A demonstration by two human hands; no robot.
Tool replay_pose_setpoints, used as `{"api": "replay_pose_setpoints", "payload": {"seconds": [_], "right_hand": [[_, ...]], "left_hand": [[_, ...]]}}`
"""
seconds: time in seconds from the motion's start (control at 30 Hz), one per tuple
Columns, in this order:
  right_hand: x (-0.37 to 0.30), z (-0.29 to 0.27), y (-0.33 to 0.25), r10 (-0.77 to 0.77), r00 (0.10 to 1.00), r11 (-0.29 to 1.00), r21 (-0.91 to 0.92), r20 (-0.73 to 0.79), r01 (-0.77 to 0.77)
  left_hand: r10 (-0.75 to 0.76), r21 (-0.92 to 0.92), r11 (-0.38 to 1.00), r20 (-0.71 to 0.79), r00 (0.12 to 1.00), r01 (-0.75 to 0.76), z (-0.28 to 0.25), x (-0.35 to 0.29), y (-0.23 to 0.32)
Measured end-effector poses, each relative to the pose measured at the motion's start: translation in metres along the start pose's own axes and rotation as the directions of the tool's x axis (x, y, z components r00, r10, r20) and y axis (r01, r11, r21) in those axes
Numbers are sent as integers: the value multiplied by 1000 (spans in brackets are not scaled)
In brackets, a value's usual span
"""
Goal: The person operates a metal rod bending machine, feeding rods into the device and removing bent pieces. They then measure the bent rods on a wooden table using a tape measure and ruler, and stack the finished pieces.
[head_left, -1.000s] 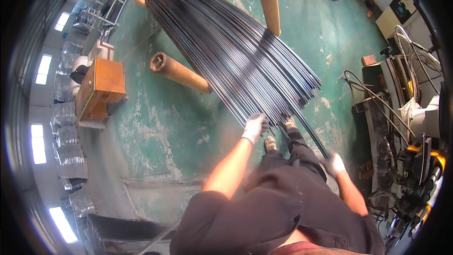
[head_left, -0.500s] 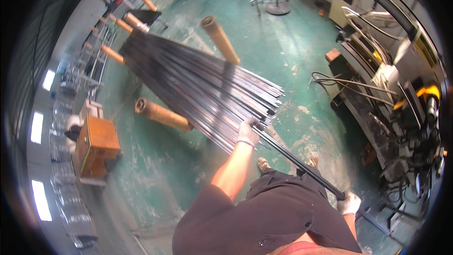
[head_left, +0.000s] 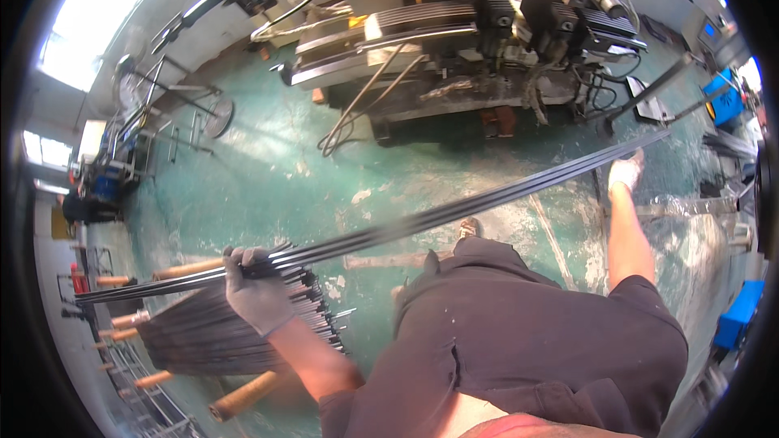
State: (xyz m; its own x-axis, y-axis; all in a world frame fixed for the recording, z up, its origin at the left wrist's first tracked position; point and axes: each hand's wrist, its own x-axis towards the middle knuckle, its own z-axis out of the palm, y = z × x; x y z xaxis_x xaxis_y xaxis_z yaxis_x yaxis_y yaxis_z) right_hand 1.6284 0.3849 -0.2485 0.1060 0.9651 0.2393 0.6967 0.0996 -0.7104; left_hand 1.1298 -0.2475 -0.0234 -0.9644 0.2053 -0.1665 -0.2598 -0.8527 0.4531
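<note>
Long dark rods [head_left: 422, 223] are held level above the green floor [head_left: 268, 178], across the person's body. The gloved left hand [head_left: 256, 288] has its fingers closed around them near one end, and the gloved right hand [head_left: 625, 172] grips them near the other end. Below the left hand lies a pile of rods [head_left: 203, 332] on brown rollers [head_left: 243, 396], and a big machine [head_left: 487, 32] stands ahead.

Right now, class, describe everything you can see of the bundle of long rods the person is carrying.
The bundle of rods is a handful of thin, dark, straight rods that look like metal, blurred along the middle. It is held level above the green floor, slanting from lower left to upper right across the person's front. The gloved left hand grips it near one end, above a rod pile on wooden rollers; the gloved right hand holds it near the far end.
</note>
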Motion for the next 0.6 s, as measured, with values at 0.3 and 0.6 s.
{"api": "replay_pose_setpoints", "payload": {"seconds": [0.3, 0.6], "right_hand": [[-73, 74, -198, 87, 593, -230, 595, 801, -770], [23, 71, -184, 41, 795, -140, 791, 606, -596]], "left_hand": [[-359, 328, 909, 302, 883, 258, 107, 55, -192], [-283, 326, 938, 528, 801, 117, 151, 209, -138]]}}
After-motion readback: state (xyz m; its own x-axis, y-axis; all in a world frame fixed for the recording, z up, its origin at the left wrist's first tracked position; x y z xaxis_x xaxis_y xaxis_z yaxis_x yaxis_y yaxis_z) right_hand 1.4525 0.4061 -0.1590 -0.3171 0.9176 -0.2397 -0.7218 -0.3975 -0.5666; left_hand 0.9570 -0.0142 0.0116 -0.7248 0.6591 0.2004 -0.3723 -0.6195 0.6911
